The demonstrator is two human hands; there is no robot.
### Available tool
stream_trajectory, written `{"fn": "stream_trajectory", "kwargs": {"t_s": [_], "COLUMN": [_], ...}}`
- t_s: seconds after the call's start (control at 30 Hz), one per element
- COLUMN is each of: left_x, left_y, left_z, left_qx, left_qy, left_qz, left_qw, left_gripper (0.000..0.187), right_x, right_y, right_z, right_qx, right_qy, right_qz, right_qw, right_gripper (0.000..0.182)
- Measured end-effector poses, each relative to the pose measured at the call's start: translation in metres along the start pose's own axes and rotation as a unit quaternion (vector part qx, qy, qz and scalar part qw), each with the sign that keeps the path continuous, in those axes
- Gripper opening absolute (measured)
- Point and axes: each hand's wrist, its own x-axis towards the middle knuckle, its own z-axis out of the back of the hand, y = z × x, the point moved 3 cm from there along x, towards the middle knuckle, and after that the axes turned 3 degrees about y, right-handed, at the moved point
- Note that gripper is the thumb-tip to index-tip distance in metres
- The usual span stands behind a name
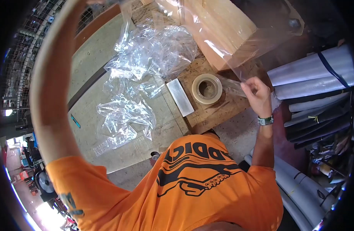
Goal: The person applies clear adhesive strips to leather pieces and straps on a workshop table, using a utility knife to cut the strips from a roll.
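Observation:
My right hand [257, 95] is closed in a pinch on the edge of a clear plastic film [207, 36]. The film stretches up from there across a large wooden block or box. Only a sliver of my left hand [95, 1] shows at the top edge, its fingers cut off, with the left arm raised and blurred. Beside my right hand, a wide roll of clear tape [197, 94] lies flat on the wooden tabletop. A flat metal bar [180, 97] lies left of the roll. Crumpled clear plastic [154, 52] is heaped further left.
The wooden block or box [227, 29] takes up the back right of the worktable [88, 100]. A small teal tool [75, 121] lies at the table's left. Large wrapped rolls [311, 67] stand at the right, and more rolls [300, 184] lie lower down.

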Motion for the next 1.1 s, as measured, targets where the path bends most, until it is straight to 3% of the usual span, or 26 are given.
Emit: {"fn": "stream_trajectory", "kwargs": {"t_s": [0.03,0.07,0.1,0.17,0.2,0.23,0.3,0.33,0.43,0.53,0.63,0.7,0.77,0.83,0.9,0.93,1.0,1.07,1.1], "left_x": [0.008,0.006,-0.039,-0.130,-0.168,-0.180,-0.163,-0.153,-0.154,-0.054,0.036,0.072,0.078,0.034,-0.053,-0.108,-0.187,-0.188,-0.172], "left_y": [-0.021,-0.057,-0.098,-0.176,-0.199,-0.215,-0.218,-0.205,-0.132,-0.025,0.050,0.061,0.032,-0.031,-0.114,-0.155,-0.210,-0.220,-0.210], "left_z": [-0.019,-0.042,-0.031,-0.015,0.000,-0.001,0.029,0.043,0.090,0.065,0.036,0.005,-0.032,-0.040,-0.020,0.002,0.035,0.045,0.046], "left_qx": [0.005,-0.215,-0.241,-0.368,-0.345,-0.311,-0.188,-0.198,-0.340,-0.286,-0.225,-0.182,-0.126,-0.169,-0.291,-0.252,-0.235,-0.174,-0.182], "left_qy": [-0.115,-0.218,-0.254,-0.130,-0.192,-0.255,-0.126,-0.164,-0.366,-0.412,-0.408,-0.331,-0.170,-0.121,-0.187,-0.273,-0.300,-0.342,-0.346], "left_qz": [-0.063,-0.202,-0.322,-0.475,-0.509,-0.521,-0.456,-0.439,-0.408,-0.320,-0.226,-0.155,-0.091,-0.140,-0.339,-0.412,-0.490,-0.488,-0.484], "left_qw": [0.991,0.930,0.880,0.788,0.765,0.753,0.861,0.861,0.764,0.804,0.856,0.913,0.973,0.968,0.875,0.832,0.784,0.784,0.783], "left_gripper": [0.049,0.054,0.079,0.095,0.099,0.097,0.094,0.075,0.029,0.036,0.046,0.055,0.064,0.073,0.072,0.074,0.061,0.031,0.024], "right_x": [0.005,0.006,0.010,0.018,0.019,0.019,0.018,0.016,0.028,0.042,0.021,0.000,-0.009,-0.002,0.002,0.007,0.011,0.013,0.013], "right_y": [0.021,0.040,0.055,0.076,0.097,0.117,0.136,0.139,0.113,0.044,-0.046,-0.066,-0.033,0.005,0.038,0.050,0.085,0.115,0.126], "right_z": [-0.001,-0.003,-0.006,-0.010,-0.005,0.002,0.017,0.020,0.025,-0.001,-0.022,-0.025,-0.018,-0.008,-0.006,-0.005,-0.004,0.008,0.017], "right_qx": [-0.020,-0.038,-0.014,-0.014,-0.011,-0.010,0.041,0.071,0.061,0.025,0.110,0.157,0.072,0.034,0.032,0.022,0.022,0.023,0.026], "right_qy": [-0.015,-0.032,-0.033,-0.028,-0.023,-0.014,-0.041,-0.055,-0.056,0.060,0.059,0.036,-0.006,-0.033,-0.051,-0.066,-0.062,-0.029,-0.007], "right_qz": [0.014,0.022,0.041,0.060,0.069,0.079,0.096,0.106,0.101,0.111,0.035,-0.028,-0.042,-0.071,-0.024,0.010,0.056,0.099,0.112], "right_qw": [1.000,0.999,0.998,0.998,0.997,0.997,0.994,0.990,0.991,0.992,0.992,0.987,0.997,0.996,0.998,0.998,0.996,0.994,0.993], "right_gripper": [0.015,0.015,0.017,0.019,0.020,0.021,0.021,0.022,0.021,0.019,0.022,0.026,0.031,0.039,0.034,0.032,0.029,0.028,0.027]}}
